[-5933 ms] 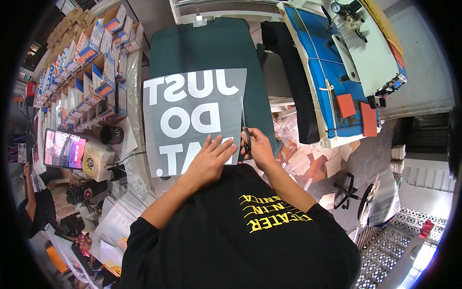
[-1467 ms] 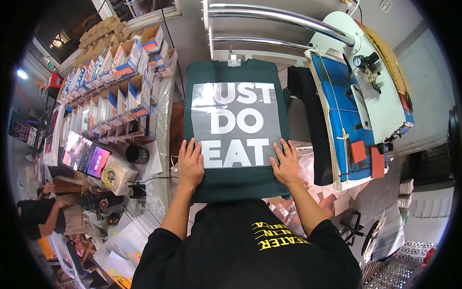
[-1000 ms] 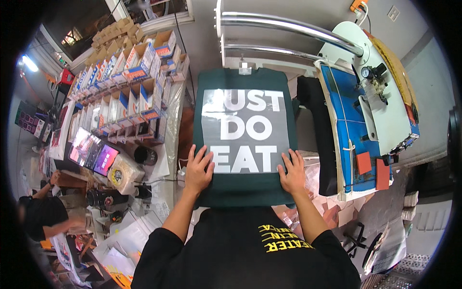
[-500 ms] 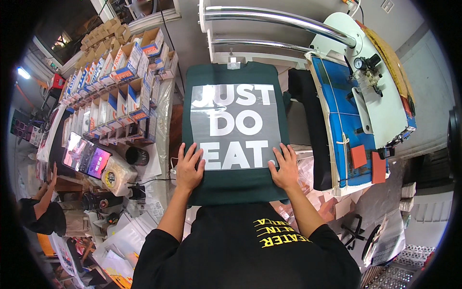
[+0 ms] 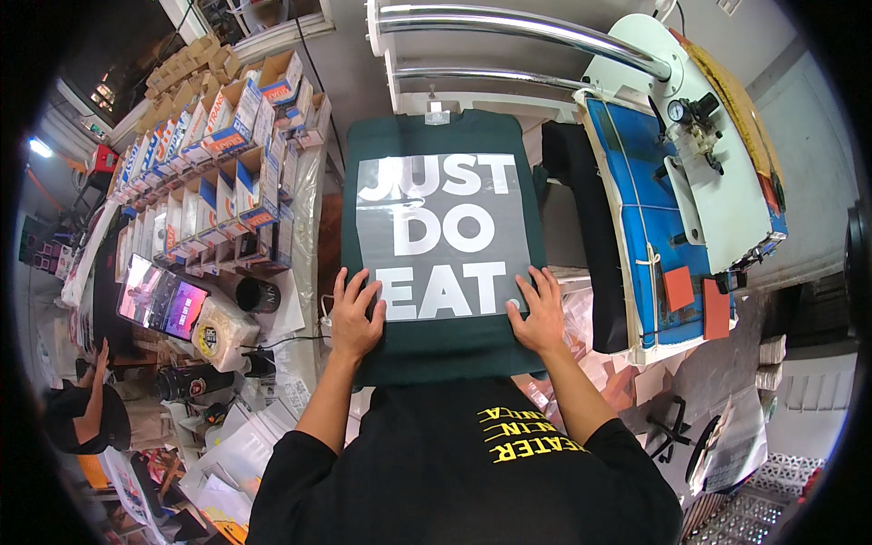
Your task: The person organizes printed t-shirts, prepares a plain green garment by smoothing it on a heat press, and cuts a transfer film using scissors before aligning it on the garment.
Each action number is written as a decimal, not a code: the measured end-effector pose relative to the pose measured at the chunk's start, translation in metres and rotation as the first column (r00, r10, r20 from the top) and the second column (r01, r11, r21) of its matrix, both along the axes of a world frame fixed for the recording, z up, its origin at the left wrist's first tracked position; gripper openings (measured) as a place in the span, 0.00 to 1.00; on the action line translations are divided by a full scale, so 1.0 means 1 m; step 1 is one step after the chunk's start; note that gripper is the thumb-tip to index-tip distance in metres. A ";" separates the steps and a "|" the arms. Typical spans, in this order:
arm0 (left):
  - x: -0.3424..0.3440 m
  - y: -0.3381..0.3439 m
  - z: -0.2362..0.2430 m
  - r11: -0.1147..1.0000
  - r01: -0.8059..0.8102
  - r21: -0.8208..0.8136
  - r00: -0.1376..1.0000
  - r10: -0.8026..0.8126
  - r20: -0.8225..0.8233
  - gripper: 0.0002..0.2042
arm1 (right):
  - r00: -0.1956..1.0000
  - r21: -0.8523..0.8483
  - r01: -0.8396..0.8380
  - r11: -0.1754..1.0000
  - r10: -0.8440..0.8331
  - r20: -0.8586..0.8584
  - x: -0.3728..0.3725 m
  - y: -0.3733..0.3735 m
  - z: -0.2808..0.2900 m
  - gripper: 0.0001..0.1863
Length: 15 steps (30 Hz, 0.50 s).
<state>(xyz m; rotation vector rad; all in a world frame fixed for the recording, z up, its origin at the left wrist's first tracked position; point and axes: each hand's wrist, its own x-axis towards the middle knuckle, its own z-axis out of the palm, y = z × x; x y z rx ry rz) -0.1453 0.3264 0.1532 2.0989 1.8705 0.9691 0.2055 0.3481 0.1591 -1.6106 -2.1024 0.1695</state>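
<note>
In front of me a dark green T-shirt lies flat, its neck end away from me. On it rests a clear transfer film sheet with large white block lettering; the film shines at the upper left. My left hand lies with fingers spread on the shirt's left side, fingertips at the film's lower left corner. At the opposite lower corner, my right hand is laid flat with its fingers apart, touching the film's edge and the shirt. Neither hand grips anything.
A heat press with a blue pad stands at right, chrome rails crossing behind the shirt. Boxes of packets fill the left table, near a lit tablet and a dark mug. Another person's arm shows far left.
My hands keep their places on the shirt and film. The whole view has shifted very slightly, and the other person's arm at the far left sits a little lower.
</note>
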 end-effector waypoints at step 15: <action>-0.002 0.001 0.000 1.000 0.007 0.020 1.000 -0.007 -0.010 0.16 | 1.000 -0.012 -0.006 1.000 0.006 -0.005 0.001 0.003 -0.002 0.25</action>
